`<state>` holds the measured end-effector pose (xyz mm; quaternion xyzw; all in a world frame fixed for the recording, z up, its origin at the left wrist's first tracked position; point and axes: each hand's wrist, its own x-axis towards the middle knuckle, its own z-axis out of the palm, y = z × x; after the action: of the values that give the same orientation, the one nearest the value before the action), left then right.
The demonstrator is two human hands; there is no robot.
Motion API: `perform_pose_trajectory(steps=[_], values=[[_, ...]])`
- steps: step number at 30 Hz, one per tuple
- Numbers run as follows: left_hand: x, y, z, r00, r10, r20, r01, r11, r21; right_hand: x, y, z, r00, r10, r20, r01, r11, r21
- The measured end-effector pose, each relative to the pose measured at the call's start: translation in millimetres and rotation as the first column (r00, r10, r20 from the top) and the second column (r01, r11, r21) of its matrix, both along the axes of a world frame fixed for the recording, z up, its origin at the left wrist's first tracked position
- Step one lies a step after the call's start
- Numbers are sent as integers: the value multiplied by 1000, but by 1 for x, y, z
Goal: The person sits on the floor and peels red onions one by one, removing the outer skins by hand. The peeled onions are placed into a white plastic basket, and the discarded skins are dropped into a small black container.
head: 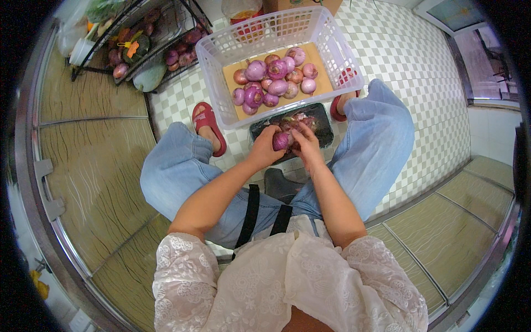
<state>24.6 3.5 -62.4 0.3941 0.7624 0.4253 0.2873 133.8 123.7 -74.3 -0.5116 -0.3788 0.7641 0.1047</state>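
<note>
Between my knees, my left hand [267, 145] grips a purple-red onion [281, 141] from its left side. On the other side my right hand [306, 143] has its fingers on the same onion, at its paler part. Both hands are over a black plastic tray [324, 123] lined with a clear bag, in which loose onion skins [302, 119] lie. Just beyond it stands a white perforated plastic basket [265, 31]. Several red onions [277, 69] rest on a yellowish-brown sheet [321, 66] at its bottom. My fingers partly hide the held onion.
At the far left a black wire rack [120, 41] holds onions and other produce, with a pale green gourd [150, 76] low down. A cardboard box [290, 4] stands behind the basket. Patterned cabinets [95, 166] flank me, and checkered tiles [415, 83] cover the floor.
</note>
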Motion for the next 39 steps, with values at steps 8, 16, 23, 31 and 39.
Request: perform_pose_trajectory(steps=[8,16,23,31,39], values=[[0,-1,-12,982,-26,186,22,999,25,0,-1,17,971,236,-22,-237,967,-97],[-3,5,-1,746,151,649,-178,984,-24,8,6,-18,997,-8,-77,8,1000,3],[-5,9,6,375,334,865,-325,921,-214,9,7,-32,992,48,118,-74,973,221],[-8,6,6,275,362,891,-334,905,-264,-3,3,33,940,340,9,-211,562,800],[-5,11,23,315,385,867,-266,913,-309,1,6,30,904,388,180,-352,434,829]])
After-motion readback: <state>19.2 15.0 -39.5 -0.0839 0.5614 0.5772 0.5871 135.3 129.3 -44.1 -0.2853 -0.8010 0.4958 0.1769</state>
